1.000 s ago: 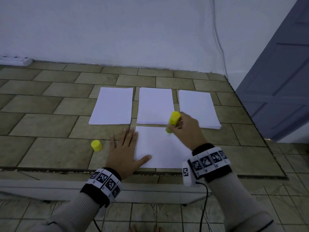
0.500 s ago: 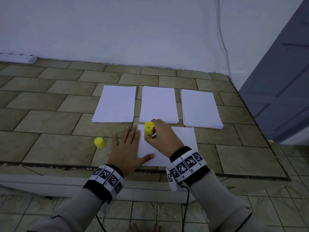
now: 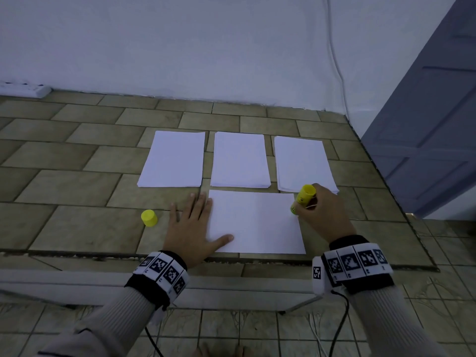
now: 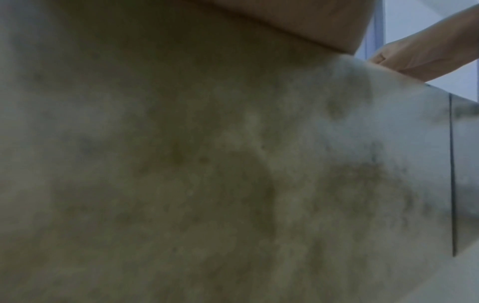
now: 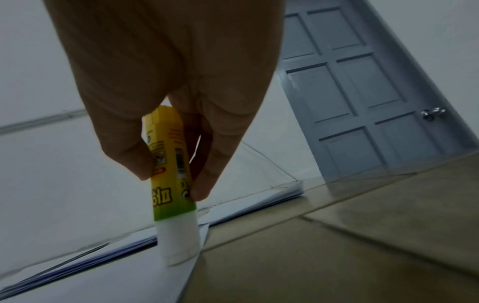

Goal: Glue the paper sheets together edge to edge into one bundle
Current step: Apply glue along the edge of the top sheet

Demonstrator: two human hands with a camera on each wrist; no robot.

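- The loose sheet (image 3: 255, 222) lies flat on the tiled ledge (image 3: 64, 191), just in front of three paper stacks: left stack (image 3: 173, 159), middle stack (image 3: 240, 161) and right stack (image 3: 302, 163). Its far edge runs close under the middle stack.
- The glue stick (image 5: 172, 184) stands nearly upright, its white tip pressed on the sheet's far right corner, close to the sheet's right edge.
- The right hand (image 3: 324, 215) grips the stick, thumb on one side and fingers on the other, low on the barrel. That low grip suits the step: it should give firm, even pressure.
- The left hand (image 3: 190, 233) lies flat with fingers spread, mostly on the tiles, its thumb and fingertips pinning the sheet's left edge. It holds nothing.
- To do this well, the person should likely draw the tip in one straight, steady line close to the edge, keeping the stick upright so the glue band stays narrow.
- The risk is the tip running off the corner onto the tiles, or dragging the paper into a wrinkle; the pinning hand should press harder as the stroke pulls.
- The yellow cap (image 3: 149, 218) stands apart on the tiles, left of the left hand.
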